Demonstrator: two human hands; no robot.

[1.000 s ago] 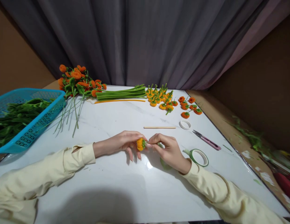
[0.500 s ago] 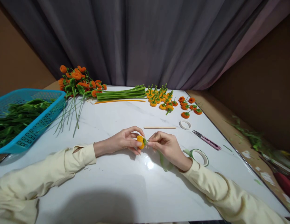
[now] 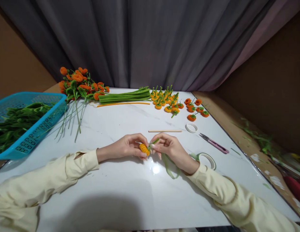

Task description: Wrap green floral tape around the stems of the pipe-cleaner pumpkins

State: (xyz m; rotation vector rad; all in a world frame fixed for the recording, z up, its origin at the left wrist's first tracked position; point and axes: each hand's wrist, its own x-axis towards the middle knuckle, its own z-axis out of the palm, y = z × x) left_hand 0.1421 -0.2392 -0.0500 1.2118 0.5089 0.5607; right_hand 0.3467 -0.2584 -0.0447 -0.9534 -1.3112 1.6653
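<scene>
My left hand [image 3: 127, 146] pinches a small orange pipe-cleaner pumpkin [image 3: 144, 149] just above the white table [image 3: 130, 196]. My right hand [image 3: 169, 149] is closed on the pumpkin's short green stem [image 3: 154, 142], fingertips meeting those of the left. A strip of green floral tape [image 3: 169, 167] trails from under my right hand in a loop on the table, toward the tape roll [image 3: 206, 158] lying by my right wrist.
A blue basket [image 3: 41, 125] of green leaves stands at the left. At the back lie finished orange flowers [image 3: 78, 84], green stems [image 3: 125, 96] and several small pumpkins [image 3: 172, 104]. A wooden stick [image 3: 165, 131], white tape roll [image 3: 191, 128] and pink scissors [image 3: 214, 144] lie beyond my hands.
Both hands turned the pumpkin so its green stem now points up and away. The green tape loop now shows more from under my right hand.
</scene>
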